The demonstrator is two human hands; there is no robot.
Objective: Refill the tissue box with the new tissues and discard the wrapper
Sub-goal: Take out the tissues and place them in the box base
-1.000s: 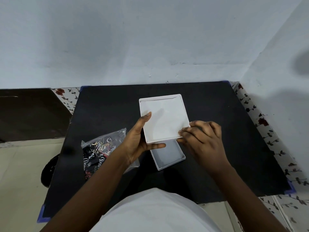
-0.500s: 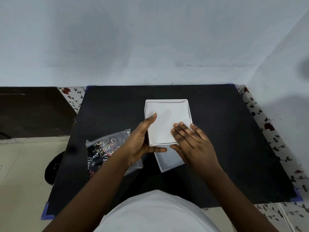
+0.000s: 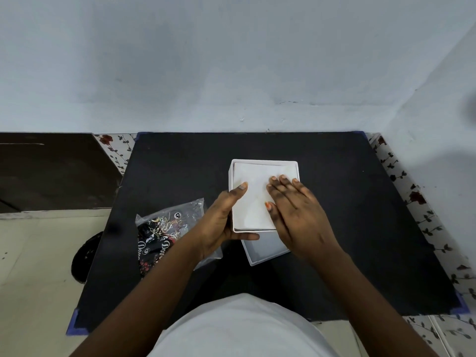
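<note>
My right hand (image 3: 300, 215) lies flat and open, fingers together, palm pressing the white tissues (image 3: 253, 194) down into the tissue box (image 3: 265, 163); it grips nothing. To seat the stack well, I judge I should press evenly and keep its edges inside the walls. My left hand (image 3: 222, 219) clasps the box's left side, thumb over the rim, fingers curled under the near edge. The box sits mid-mat on the black mat (image 3: 360, 202), partly over its lid (image 3: 268, 249) nearer me. The empty wrapper (image 3: 167, 225) lies to the left, not yet discarded.
</note>
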